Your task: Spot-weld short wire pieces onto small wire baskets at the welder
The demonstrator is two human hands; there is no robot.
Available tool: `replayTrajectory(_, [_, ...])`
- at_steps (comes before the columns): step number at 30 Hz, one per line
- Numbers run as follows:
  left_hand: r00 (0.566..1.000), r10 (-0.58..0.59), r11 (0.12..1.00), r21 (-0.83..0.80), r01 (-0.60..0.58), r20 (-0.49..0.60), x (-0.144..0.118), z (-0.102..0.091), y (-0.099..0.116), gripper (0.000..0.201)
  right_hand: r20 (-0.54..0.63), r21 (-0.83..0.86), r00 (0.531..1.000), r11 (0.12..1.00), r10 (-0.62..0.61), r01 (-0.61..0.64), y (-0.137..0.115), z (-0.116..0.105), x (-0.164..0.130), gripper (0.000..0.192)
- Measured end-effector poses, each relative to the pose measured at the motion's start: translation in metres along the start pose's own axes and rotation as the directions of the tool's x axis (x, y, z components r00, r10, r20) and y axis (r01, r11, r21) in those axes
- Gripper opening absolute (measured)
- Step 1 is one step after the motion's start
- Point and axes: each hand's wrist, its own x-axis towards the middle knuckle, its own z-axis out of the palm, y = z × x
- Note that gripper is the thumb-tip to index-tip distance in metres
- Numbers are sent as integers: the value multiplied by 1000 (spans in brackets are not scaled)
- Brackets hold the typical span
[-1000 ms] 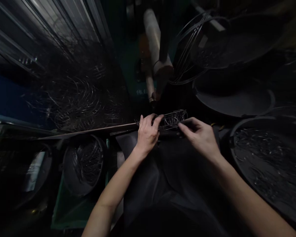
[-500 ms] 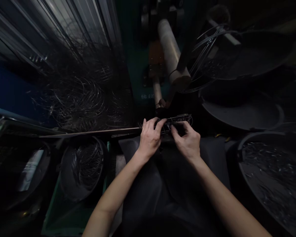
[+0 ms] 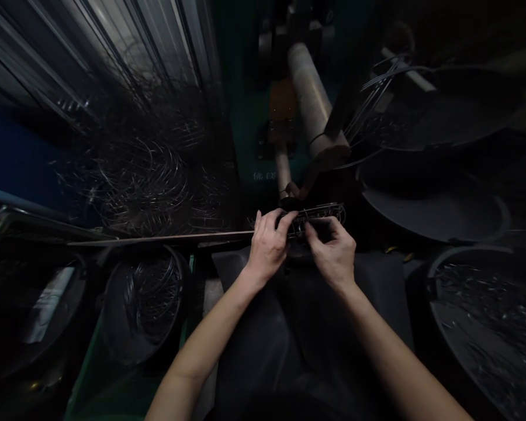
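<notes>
Landmark: wire frame (image 3: 318,215), lying level at the near end of the pale roller (image 3: 312,99).
Left hand (image 3: 268,245): fingers curled over the frame's left end, pinning it down.
Right hand (image 3: 333,252): fingertips pinched on the frame's middle, just right of the left hand; apparently working a wire there.
Supply: tub of wire pieces (image 3: 486,316) right of the frame; basket of wire rings (image 3: 146,301) to its left, both near.
Writing: pale characters (image 3: 263,175) beyond the frame, unreadable.
</notes>
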Motion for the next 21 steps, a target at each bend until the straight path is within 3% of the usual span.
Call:
replayTrajectory(12, [1000, 14, 1000, -8, -14, -12, 6, 5, -9, 62, -11, -43, 996, 995, -87, 86, 4, 5, 8, 22])
replayTrajectory(21, [1000, 24, 1000, 2, -24, -10, 18, 8, -15, 60, -11, -29, 995, 995, -98, 98, 6, 8, 18, 25])
